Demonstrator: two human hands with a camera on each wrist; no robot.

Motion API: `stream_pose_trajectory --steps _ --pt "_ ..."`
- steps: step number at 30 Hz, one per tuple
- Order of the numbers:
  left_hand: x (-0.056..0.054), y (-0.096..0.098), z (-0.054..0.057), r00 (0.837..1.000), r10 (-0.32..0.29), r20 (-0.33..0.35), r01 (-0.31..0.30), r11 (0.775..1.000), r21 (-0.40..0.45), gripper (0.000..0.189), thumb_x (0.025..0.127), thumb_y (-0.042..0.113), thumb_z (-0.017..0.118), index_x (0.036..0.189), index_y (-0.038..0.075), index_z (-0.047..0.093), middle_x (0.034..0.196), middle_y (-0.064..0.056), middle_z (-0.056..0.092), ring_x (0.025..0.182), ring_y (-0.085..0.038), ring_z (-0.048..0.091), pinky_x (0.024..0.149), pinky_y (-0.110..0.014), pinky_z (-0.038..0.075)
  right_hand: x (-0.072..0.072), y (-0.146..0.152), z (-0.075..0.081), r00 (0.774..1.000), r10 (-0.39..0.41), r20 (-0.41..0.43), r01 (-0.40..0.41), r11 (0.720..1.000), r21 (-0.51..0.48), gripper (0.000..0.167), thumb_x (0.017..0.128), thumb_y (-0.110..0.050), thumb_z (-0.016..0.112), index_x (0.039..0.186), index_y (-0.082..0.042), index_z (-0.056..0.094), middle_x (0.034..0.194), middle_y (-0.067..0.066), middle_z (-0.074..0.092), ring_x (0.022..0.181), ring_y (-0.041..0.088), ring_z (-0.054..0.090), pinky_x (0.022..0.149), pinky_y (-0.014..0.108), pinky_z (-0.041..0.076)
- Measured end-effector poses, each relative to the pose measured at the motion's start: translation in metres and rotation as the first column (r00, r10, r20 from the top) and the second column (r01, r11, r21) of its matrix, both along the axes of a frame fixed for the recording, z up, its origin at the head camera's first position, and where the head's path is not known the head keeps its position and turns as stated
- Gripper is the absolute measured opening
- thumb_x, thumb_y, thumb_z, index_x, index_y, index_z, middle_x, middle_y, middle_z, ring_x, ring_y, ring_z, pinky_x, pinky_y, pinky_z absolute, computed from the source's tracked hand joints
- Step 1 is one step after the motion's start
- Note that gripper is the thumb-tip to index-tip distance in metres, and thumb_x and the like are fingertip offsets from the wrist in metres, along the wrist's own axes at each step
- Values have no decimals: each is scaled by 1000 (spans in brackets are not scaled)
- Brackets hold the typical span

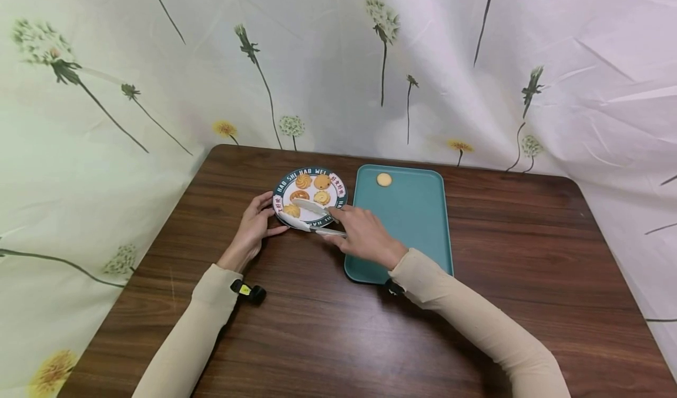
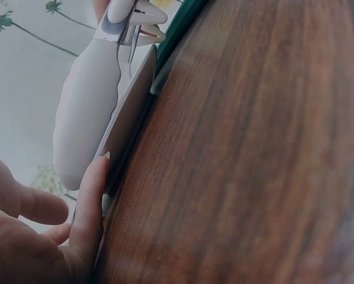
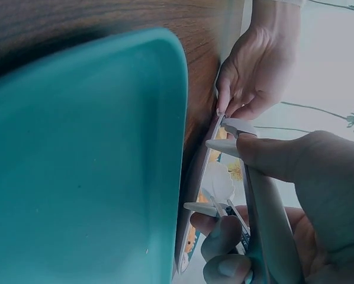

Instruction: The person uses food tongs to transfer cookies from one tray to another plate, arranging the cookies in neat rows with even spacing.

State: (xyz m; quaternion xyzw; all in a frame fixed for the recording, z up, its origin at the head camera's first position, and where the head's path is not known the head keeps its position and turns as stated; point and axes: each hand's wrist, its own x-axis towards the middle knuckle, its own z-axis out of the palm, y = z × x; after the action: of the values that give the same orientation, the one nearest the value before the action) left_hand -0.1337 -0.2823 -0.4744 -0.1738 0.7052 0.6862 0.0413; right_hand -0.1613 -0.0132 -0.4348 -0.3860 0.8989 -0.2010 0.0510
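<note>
A round plate (image 1: 315, 170) with a dark lettered rim carries several cookies, among them a ring-shaped one (image 1: 300, 195) and a ridged one (image 1: 321, 197). My left hand (image 1: 252, 228) holds the plate's left rim, its thumb along the near edge. In my right hand (image 1: 367, 233) I grip tongs (image 1: 296, 221) with white, broad ends and metal arms. Their ends are spread over the plate's near half; from the head view a cookie (image 1: 291, 210) shows between them. Whether the ends touch it I cannot tell.
A teal tray (image 1: 402, 227) lies right of the plate, partly under my right forearm. One plain round cookie (image 1: 384, 179) sits near its far left corner. A flower-patterned cloth (image 1: 328, 63) hangs behind the wooden table (image 1: 296, 339).
</note>
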Motion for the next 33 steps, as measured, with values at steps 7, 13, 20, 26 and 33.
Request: stream_pose_trajectory --steps 7,13,20,26,33 --pt "1 1 0 1000 0 -2 0 1000 0 57 111 4 26 167 12 19 172 -16 20 142 -33 42 80 -22 66 -1 0 0 1000 -2 12 2 1000 6 65 98 -41 73 151 -8 55 130 18 70 105 29 69 81 49 64" --pt "1 0 1 1000 -1 -1 1 1000 -4 56 112 6 26 167 13 19 172 -16 20 143 -32 42 81 -22 66 0 0 0 1000 -3 22 3 1000 -7 65 97 -40 74 151 -8 55 131 18 70 106 30 70 82 49 64" --pt "2 -1 3 1000 -5 4 5 1000 11 57 112 7 26 167 14 18 173 -14 18 145 -33 40 81 -22 66 1 1 2 1000 -3 29 4 1000 -7 65 98 -41 73 151 -8 55 133 19 69 109 31 69 83 50 64" --pt "1 -1 3 1000 -16 3 16 1000 -7 57 112 7 27 167 12 17 173 -16 18 142 -32 43 83 -23 67 1 3 2 1000 -2 29 2 1000 -7 64 98 -41 73 150 -9 56 131 17 69 104 28 69 78 46 63" --pt "2 0 3 1000 -17 5 17 1000 -14 58 111 6 30 167 12 17 172 -16 19 137 -31 47 82 -22 66 3 7 3 999 1 32 0 1000 -15 62 97 -40 74 148 -8 57 123 16 72 94 24 67 70 41 59"
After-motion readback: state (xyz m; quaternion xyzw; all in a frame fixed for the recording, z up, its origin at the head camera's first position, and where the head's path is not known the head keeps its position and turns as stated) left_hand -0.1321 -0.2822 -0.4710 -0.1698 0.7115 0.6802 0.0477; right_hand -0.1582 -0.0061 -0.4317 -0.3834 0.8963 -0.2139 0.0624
